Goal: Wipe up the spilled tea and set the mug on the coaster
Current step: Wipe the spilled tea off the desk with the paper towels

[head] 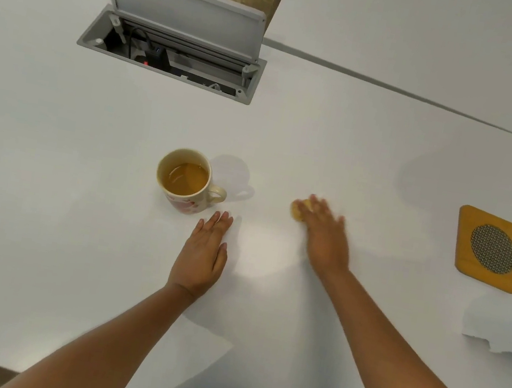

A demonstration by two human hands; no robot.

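A cream mug (187,183) with a red pattern stands upright on the white table (52,161), holding amber tea, its handle pointing right. My left hand (203,254) lies flat and open on the table just in front of the mug, holding nothing. My right hand (325,235) presses down on a tea-stained wad of tissue (298,209), which sticks out yellow under its fingertips to the right of the mug; the hand is motion-blurred. An orange square coaster (494,250) with a dark mesh disc lies far right. No puddle of tea shows clearly.
An open grey cable hatch (169,52) with a raised lid sits at the back left. A crumpled white paper towel (502,325) lies just in front of the coaster at the right edge. A second white table (407,33) adjoins at the back right.
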